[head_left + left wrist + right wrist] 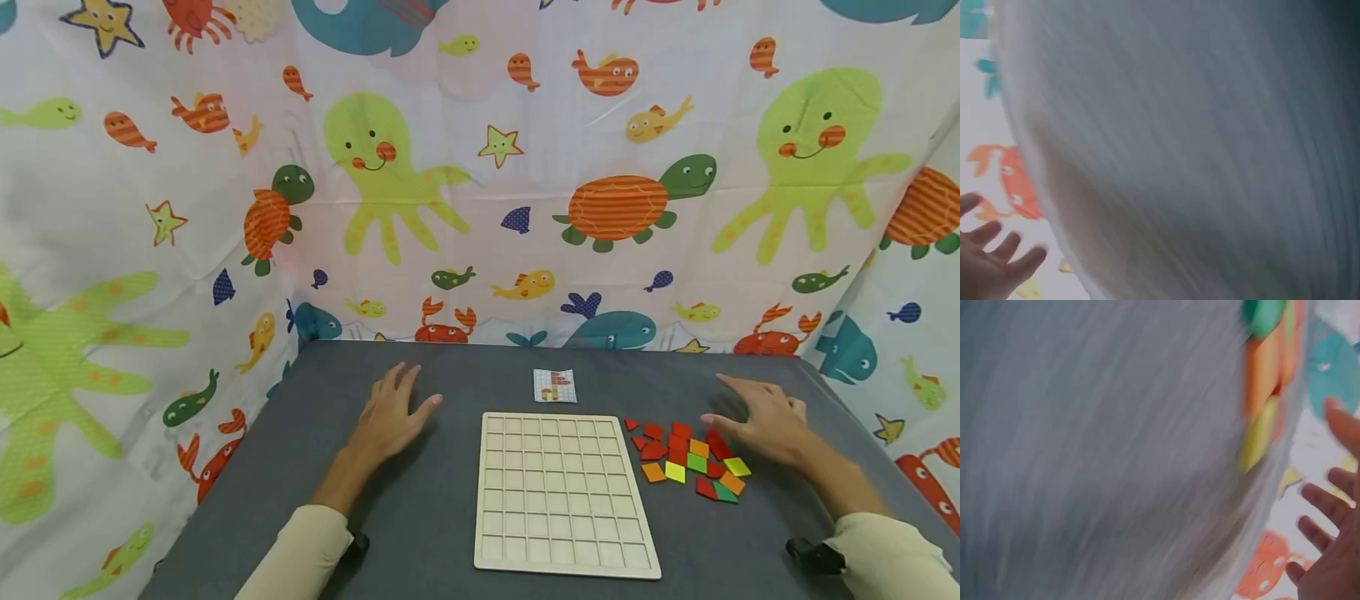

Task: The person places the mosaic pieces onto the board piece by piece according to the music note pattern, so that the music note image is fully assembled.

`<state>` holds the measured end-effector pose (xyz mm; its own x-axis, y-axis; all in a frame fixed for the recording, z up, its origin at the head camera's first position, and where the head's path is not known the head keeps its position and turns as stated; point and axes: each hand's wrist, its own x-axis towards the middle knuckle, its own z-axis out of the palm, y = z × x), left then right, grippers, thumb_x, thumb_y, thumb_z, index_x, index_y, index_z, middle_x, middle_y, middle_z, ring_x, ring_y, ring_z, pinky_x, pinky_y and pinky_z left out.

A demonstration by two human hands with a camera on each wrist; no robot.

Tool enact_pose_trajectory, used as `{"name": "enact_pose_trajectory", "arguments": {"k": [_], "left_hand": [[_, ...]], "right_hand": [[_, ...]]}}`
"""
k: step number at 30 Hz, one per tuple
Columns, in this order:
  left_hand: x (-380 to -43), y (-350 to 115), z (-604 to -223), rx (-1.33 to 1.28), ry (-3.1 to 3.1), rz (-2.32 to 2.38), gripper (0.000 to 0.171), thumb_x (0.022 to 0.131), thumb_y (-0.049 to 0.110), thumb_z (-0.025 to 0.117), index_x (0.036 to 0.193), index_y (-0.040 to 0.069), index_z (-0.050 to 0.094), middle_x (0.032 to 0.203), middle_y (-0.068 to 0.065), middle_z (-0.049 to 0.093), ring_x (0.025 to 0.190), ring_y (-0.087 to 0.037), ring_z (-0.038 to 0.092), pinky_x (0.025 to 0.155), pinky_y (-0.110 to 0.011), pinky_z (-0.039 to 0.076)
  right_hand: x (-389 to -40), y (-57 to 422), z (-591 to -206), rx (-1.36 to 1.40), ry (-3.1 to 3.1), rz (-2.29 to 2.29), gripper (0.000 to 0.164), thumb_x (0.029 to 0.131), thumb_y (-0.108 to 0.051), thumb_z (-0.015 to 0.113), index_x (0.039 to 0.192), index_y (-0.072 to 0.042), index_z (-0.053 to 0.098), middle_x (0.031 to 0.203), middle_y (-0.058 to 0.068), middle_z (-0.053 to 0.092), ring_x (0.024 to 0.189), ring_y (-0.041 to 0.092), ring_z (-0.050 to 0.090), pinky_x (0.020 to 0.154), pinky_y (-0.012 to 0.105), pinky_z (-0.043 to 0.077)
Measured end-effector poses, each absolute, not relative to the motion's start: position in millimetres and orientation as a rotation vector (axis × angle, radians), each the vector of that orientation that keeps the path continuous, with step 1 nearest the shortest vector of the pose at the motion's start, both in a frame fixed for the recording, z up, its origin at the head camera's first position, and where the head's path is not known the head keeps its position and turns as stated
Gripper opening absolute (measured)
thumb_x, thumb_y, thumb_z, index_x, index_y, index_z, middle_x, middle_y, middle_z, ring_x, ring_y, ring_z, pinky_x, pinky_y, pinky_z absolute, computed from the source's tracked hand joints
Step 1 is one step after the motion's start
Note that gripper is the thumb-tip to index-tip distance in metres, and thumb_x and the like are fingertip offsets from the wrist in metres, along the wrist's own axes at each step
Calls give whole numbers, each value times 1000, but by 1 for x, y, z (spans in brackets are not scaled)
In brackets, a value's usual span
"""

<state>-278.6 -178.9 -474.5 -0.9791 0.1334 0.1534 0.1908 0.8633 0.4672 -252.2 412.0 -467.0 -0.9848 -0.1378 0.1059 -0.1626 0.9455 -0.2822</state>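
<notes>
My left hand (389, 416) hovers over the dark table left of the wooden grid board (558, 492), fingers loosely spread and holding nothing. Over on the right, my right hand (765, 417) is just beside a scatter of coloured tiles, its fingers relaxed and nothing in them. Among those tiles are a red tile (718, 445), an orange square (654, 472), a yellow tile (737, 467) and a green tile (726, 492). The board's cells hold no tiles. Behind the board lies a small printed card (555, 386) with a coloured pattern on a grid.
The dark grey table (420, 533) ends at a white curtain (465, 283) printed with sea animals, which hangs behind it and at both sides. Both wrist views are blurred, with the tabletop filling most of each.
</notes>
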Motion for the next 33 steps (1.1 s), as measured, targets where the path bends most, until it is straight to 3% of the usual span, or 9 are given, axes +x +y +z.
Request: {"name": "enact_pose_trajectory", "arguments": {"k": [5, 10, 17, 26, 33], "left_hand": [[-260, -159, -461, -235, -2815, -1145, 68, 107, 53, 57, 157, 8, 50, 156, -22, 48, 140, -41, 51, 116, -67, 43], [-240, -142, -453, -280, -2792, -1267, 56, 105, 41, 65, 148, 6, 60, 140, -18, 62, 117, -31, 65, 98, -56, 58], [-212, -124, -452, -306, -2831, -1421, 55, 102, 39, 70, 146, 6, 62, 138, -19, 63, 113, -28, 68, 88, -47, 62], [-191, -108, -460, -286, -2826, -1817, 65, 99, 31, 75, 149, -4, 54, 144, -27, 56, 120, -37, 66, 71, -40, 68], [-189, -100, -465, -230, -2841, -1891, 65, 99, 31, 76, 149, -3, 54, 143, -26, 55, 97, -30, 74, 63, -38, 68]], "right_hand": [[-251, 388, -459, 307, -3002, 531, 76, 93, -49, 78, 145, 2, 58, 143, 34, 57, 127, 52, 39, 89, 69, 31], [-249, 369, -455, 408, -2985, 612, 57, 93, -37, 82, 134, 1, 69, 128, 24, 70, 119, 44, 47, 83, 58, 34], [-247, 349, -461, 457, -2977, 684, 45, 93, -30, 83, 128, -3, 75, 122, 15, 74, 119, 41, 51, 84, 54, 36], [-251, 338, -473, 510, -2976, 724, 34, 93, -23, 82, 123, -6, 78, 121, 14, 74, 113, 37, 56, 88, 63, 40], [-251, 333, -475, 540, -2971, 697, 26, 95, -15, 79, 120, -8, 79, 119, 13, 75, 111, 37, 56, 87, 63, 43]]}}
